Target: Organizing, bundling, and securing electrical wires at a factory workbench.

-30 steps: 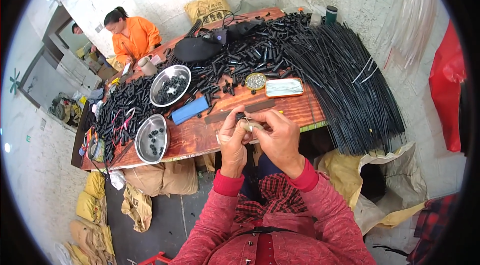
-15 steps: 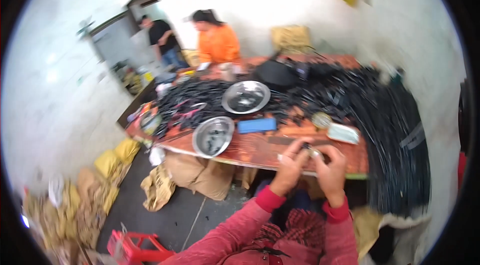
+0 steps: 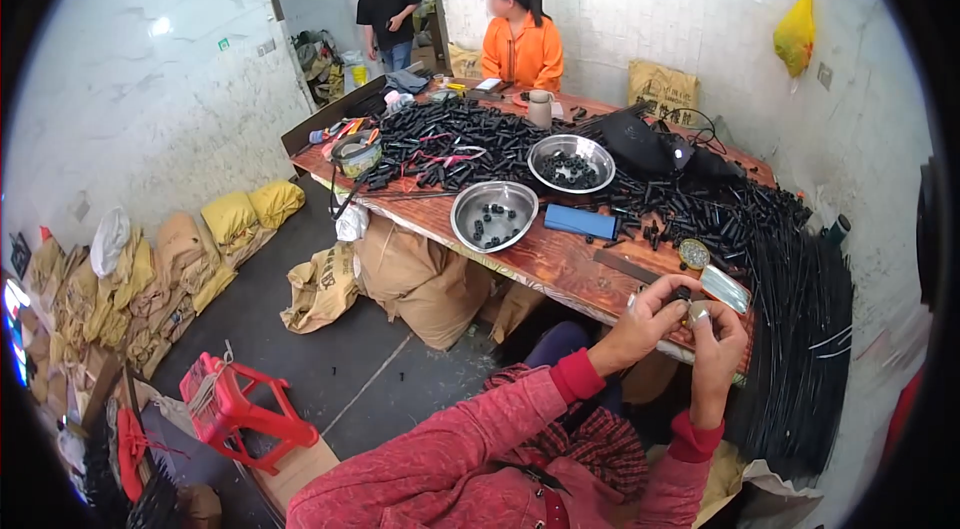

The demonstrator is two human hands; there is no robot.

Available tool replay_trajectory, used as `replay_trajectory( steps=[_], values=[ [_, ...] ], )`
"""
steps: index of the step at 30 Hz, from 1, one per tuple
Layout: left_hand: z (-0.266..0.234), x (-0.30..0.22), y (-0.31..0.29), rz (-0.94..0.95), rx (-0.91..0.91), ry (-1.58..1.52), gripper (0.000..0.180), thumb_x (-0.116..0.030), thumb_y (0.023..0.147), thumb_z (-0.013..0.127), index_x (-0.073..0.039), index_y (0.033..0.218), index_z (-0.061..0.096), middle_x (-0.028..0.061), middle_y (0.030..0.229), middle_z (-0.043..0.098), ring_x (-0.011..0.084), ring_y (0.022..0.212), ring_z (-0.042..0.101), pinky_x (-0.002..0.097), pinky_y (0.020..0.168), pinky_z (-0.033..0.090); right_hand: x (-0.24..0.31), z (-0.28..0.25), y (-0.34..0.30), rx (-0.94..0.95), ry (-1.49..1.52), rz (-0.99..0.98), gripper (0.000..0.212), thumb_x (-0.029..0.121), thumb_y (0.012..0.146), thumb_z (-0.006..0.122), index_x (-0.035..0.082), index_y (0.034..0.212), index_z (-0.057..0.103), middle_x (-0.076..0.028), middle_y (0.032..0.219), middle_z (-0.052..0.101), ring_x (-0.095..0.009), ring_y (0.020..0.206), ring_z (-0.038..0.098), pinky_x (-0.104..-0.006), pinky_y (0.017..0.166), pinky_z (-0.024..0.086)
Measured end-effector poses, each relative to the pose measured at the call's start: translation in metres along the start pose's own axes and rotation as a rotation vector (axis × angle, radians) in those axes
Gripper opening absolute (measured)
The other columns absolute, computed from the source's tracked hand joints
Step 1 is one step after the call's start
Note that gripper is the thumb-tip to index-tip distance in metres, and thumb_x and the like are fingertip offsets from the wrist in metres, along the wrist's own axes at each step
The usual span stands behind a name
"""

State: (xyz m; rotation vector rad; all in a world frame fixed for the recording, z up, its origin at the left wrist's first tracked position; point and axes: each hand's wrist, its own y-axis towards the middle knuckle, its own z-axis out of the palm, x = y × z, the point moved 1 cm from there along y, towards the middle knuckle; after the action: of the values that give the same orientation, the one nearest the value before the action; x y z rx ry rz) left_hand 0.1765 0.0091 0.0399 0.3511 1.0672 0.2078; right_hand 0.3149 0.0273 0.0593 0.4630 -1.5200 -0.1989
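My left hand (image 3: 645, 327) is closed, pinching a small black piece (image 3: 681, 294) between thumb and fingers above the table's near right edge. Close beside it, my right hand (image 3: 718, 344) is also closed, with thumb and fingertips pressed together. Whatever lies in those fingertips is too small to name. Just beyond the hands are a white-topped rectangular case (image 3: 726, 288) and a small round tin (image 3: 693, 253). A dark flat bar (image 3: 625, 266) lies to their left. Long thin black strips (image 3: 790, 359) hang over the table's right end.
On the reddish wooden table (image 3: 565, 267) stand two metal bowls, near (image 3: 518, 232) and far (image 3: 603, 157), holding small black pieces. A blue box (image 3: 581, 221) and heaped black tubes (image 3: 450, 129) lie near. One person in orange (image 3: 525, 51) sits opposite. A red stool (image 3: 245, 409) stands left.
The view has tilted and swung, so the table and people sit differently in it. My hands remain close together with their fingers pinched. The person in black now faces this way.
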Motion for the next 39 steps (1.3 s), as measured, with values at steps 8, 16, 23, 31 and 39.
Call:
replay_trajectory(
  steps=[8,16,23,31,39],
  values=[
    [-0.006,-0.009,-0.009,-0.094,0.101,-0.119,0.042,-0.035,0.106,0.053,-0.010,0.139,0.053,-0.0082,0.082,0.049,-0.0003,0.068,0.040,0.0172,0.060,0.032,0.010,0.006,-0.008,0.001,0.026,-0.001,0.012,0.010,0.095,0.066,-0.002,0.092,0.066,0.000,0.080,0.064,-0.005,0.069,0.056,-0.0213,0.061,0.044],
    [-0.006,0.003,-0.001,0.007,0.017,0.157,0.029,-0.028,0.107,0.050,-0.006,0.123,0.059,-0.0039,0.082,0.054,0.0029,0.072,0.049,0.0194,0.063,0.041,0.007,0.008,-0.001,0.000,0.052,0.121,0.011,0.008,0.095,0.064,-0.002,0.091,0.066,-0.001,0.079,0.064,-0.006,0.068,0.056,-0.0214,0.061,0.044],
    [-0.006,0.022,0.021,0.042,-0.090,0.221,0.020,-0.014,0.104,0.047,-0.004,0.116,0.059,0.0022,0.093,0.065,0.0072,0.074,0.063,0.0247,0.066,0.052,-0.017,-0.006,0.020,0.019,-0.022,0.164,0.012,0.008,0.094,0.061,-0.001,0.095,0.068,-0.001,0.080,0.066,-0.006,0.069,0.058,-0.0221,0.062,0.045],
    [-0.105,0.026,0.043,-0.035,-0.234,0.041,0.034,-0.033,0.107,0.050,-0.005,0.123,0.057,-0.0033,0.076,0.046,0.0037,0.060,0.040,0.0204,0.052,0.033,-0.089,-0.052,0.061,-0.108,-0.297,0.200,0.012,0.011,0.092,0.065,0.001,0.098,0.068,-0.005,0.084,0.068,-0.013,0.073,0.063,-0.0276,0.067,0.051],
    [-0.115,0.025,0.040,-0.071,-0.165,-0.112,0.045,-0.037,0.104,0.056,0.002,0.126,0.055,-0.0033,0.074,0.043,0.0041,0.059,0.035,0.0204,0.051,0.027,-0.162,-0.024,0.061,0.329,-1.020,-0.259,0.036,0.021,0.082,0.076,0.009,0.114,0.063,-0.010,0.111,0.060,-0.033,0.106,0.057,-0.0443,0.088,0.048]
  ],
)
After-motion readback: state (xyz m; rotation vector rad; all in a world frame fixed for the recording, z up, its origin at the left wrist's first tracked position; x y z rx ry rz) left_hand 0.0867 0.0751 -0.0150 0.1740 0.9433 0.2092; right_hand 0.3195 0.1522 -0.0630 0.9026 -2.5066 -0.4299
